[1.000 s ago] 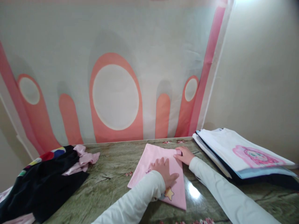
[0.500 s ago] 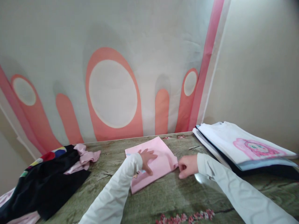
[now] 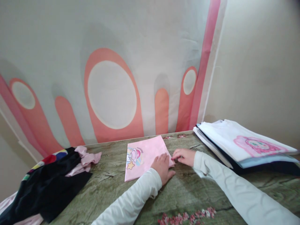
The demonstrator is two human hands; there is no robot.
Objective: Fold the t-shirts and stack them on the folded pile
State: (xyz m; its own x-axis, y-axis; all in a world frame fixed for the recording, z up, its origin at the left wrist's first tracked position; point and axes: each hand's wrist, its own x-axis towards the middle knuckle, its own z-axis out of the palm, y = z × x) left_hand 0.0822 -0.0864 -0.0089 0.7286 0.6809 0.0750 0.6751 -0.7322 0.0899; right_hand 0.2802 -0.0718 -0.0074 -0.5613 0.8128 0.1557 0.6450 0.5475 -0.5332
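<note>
A folded pink garment point(image 3: 150, 150), printed with a cartoon figure and a star at its left end, lies flat on the wood-patterned table. My left hand point(image 3: 163, 168) rests on its near right part, fingers extended over the cloth and thumb apart. At the garment's right edge, my right hand point(image 3: 185, 156) has its fingers curled together in a pinch on the cloth. The very fingertips are partly hidden there. Both forearms are in white sleeves.
To the right stands a stack of folded shirts point(image 3: 217, 137), a white one with a pink print on top. Rumpled black and pink clothes point(image 3: 58, 178) lie at the left. A wall with a coral-patterned hanging point(image 3: 112, 134) rises behind the table point(image 3: 107, 193).
My left hand has slid right across the garment, uncovering its print. My right hand has moved slightly left and up, its fingers now at the cloth's edge. The garment has turned slightly.
</note>
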